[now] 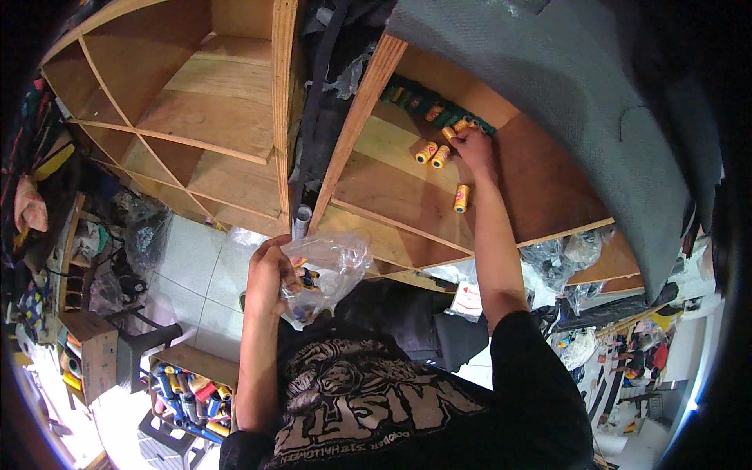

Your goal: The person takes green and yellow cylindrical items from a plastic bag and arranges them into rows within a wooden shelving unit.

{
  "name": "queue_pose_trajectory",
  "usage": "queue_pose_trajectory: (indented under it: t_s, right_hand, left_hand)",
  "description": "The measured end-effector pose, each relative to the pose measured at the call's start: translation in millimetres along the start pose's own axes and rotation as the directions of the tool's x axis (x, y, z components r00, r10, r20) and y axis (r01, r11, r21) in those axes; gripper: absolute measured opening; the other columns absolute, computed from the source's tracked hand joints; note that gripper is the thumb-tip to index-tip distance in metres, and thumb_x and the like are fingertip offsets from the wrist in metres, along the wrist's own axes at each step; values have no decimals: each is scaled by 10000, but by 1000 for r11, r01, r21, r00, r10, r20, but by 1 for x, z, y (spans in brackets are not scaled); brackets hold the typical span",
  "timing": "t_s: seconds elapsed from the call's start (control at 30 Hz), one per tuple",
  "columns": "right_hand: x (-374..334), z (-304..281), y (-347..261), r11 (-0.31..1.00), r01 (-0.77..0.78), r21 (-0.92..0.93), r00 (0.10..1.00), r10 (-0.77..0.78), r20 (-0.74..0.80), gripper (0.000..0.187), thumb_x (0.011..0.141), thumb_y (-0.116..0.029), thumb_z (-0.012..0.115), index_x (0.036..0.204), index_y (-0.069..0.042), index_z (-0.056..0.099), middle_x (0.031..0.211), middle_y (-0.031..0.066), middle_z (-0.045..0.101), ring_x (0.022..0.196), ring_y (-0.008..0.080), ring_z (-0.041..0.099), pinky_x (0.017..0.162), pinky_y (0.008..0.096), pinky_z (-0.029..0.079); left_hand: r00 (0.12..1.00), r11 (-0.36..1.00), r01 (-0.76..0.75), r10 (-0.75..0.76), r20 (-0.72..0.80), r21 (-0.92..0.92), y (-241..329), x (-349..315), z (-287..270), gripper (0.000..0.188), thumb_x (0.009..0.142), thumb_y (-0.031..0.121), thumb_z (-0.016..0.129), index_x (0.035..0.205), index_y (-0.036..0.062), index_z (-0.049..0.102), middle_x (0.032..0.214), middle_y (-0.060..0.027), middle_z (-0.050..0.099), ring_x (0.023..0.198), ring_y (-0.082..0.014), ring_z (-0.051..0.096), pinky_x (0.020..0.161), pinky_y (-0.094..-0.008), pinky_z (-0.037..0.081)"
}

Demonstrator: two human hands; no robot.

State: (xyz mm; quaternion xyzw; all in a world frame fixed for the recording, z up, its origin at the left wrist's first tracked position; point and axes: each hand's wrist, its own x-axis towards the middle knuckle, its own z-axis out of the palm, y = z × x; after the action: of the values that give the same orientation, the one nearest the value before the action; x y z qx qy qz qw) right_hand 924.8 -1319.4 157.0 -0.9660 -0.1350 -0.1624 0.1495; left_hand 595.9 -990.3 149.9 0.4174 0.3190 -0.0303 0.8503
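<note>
My right hand [473, 149] reaches deep into a wooden shelf compartment. Its fingers close around a small yellow thread spool [448, 134], beside a back row of dark green and yellow thread spools [423, 106]. Two more yellow spools [432, 154] stand together to the left of the hand, and a single yellow spool [461, 198] is nearer to me. Lower left, my left hand [270, 274] grips the edge of a clear plastic bag [337, 262], its fingers bent. Inside the bag are a few spools with dark and orange parts, partly blurred by the plastic.
A wooden divider [356, 129] edges the compartment, and another cubby shelf [211, 102] stands to the left. Grey fabric [564, 86] drapes over the right side. Below left is a box of colourful thread spools [192, 399] near a dark stool [145, 337]. Wrapped plastic [564, 254] lies at right.
</note>
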Motion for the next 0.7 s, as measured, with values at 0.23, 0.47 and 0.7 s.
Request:
queue_pose_trajectory:
  t_s: [0.23,0.47,0.7]
  right_hand:
    - [-1,-5,4,975,35,-219,990,-63,-123,290,651,-219,689,872,-40,631,834,153,632,788,297,620,692,369,490]
    - [20,-30,82,943,-59,-328,960,-36,-277,198,672,-129,642,842,-27,643,858,187,624,814,312,617,709,374,487]
    - [55,-26,80,876,-143,-460,988,155,-11,180,671,-70,639,845,-22,652,859,208,624,797,342,626,695,395,500]
  left_hand:
    - [999,1000,-20,19,-41,-23,-2,2,-10,393,770,100,356,1121,-45,456,526,-20,388,400,-88,327,357,-236,292]
    - [998,999,-48,48,-39,0,-3,11,-13,372,787,117,368,1105,-48,469,528,-25,406,401,-97,355,358,-241,317]
    - [997,997,-55,52,-51,-60,-4,8,-18,359,790,126,387,1098,-38,472,541,-20,413,406,-89,353,360,-236,319]
